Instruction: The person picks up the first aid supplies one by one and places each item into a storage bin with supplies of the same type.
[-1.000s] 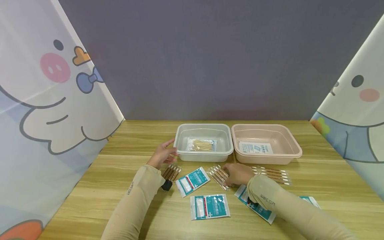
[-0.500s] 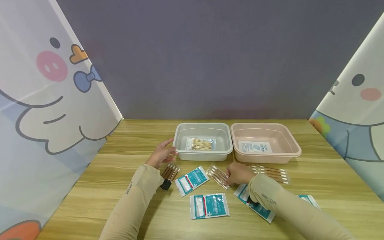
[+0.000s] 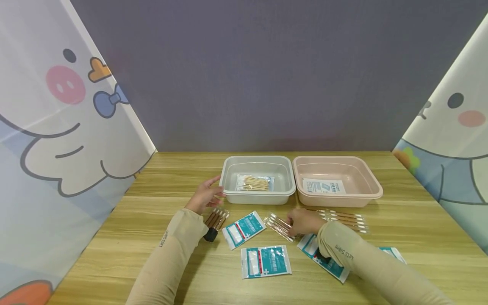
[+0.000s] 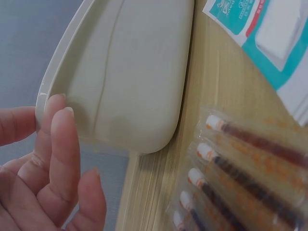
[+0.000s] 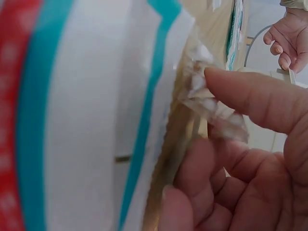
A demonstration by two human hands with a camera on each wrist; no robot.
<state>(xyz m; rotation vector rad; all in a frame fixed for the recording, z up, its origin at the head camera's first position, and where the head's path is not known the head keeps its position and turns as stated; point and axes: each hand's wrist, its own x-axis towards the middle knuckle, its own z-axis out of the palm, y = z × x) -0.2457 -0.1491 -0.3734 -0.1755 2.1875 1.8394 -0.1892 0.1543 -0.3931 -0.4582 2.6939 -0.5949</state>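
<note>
My right hand (image 3: 305, 221) pinches the near edge of a clear packet of cotton swabs (image 3: 279, 226) lying on the table. Its thumb is on the crinkled film (image 5: 216, 113) in the right wrist view. My left hand (image 3: 206, 197) holds the left rim of the white plastic basin (image 4: 130, 82), thumb and fingers on either side of it. A packet of wooden cotton swabs (image 3: 254, 183) lies in that basin. Below my left wrist is a packet of brown-stick swabs (image 4: 255, 168); a similar packet (image 3: 347, 221) is right of my right hand.
A pink basin (image 3: 377, 192) holding a white printed packet (image 3: 324, 187) stands against the white one. Teal-and-white dressing packets (image 3: 244, 230), (image 3: 266, 262) lie in front; another packet (image 3: 331, 267) is partly under my right wrist, and one more (image 3: 392, 254) is half hidden.
The right hand and the swab packet under its fingers have shifted very slightly. My left hand stays at the basin rim.
</note>
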